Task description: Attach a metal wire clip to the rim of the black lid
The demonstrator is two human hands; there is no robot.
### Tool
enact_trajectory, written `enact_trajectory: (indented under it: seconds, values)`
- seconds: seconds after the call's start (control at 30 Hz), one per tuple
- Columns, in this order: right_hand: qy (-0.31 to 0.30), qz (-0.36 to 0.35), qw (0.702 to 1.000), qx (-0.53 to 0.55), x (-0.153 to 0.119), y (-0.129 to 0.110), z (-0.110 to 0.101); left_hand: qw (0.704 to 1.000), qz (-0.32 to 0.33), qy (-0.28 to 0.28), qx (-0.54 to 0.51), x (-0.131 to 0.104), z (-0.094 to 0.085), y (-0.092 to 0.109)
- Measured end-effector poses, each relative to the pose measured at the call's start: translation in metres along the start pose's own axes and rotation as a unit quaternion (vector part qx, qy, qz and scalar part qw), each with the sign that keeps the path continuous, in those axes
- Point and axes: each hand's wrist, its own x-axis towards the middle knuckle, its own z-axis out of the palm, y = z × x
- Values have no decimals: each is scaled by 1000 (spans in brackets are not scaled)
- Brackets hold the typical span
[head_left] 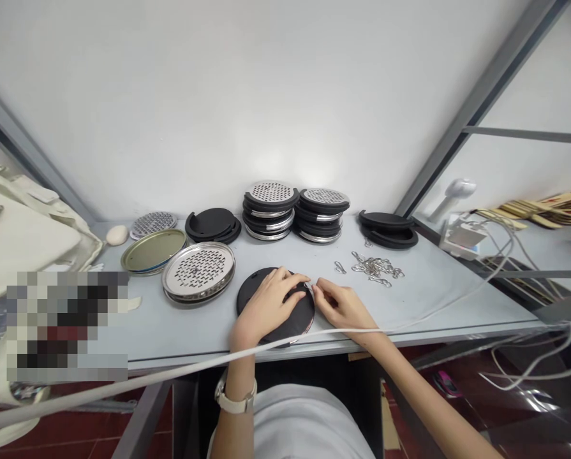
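Note:
A round black disc lies flat near the table's front edge. Across its top rests my left hand, fingers apart, thumb and forefinger toward the disc's right rim. My right hand is at that same rim, its fingers pinched together on something small and silvery that I cannot make out. A loose pile of metal clips lies beyond my right hand. To the left of the disc sits a perforated metal plate on another round piece.
Two stacks of black and metal discs, a left stack and a right stack, stand by the wall. Black discs lie at the right, a gold lid at the left. A white cable crosses in front of my forearms.

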Motion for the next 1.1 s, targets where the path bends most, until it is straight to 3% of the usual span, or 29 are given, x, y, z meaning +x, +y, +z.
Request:
enact_trajectory:
  seconds: [1.1]
  values:
    - [-44,20,999,-23,4,1,0,1000,7,-2,19,1,2,-3]
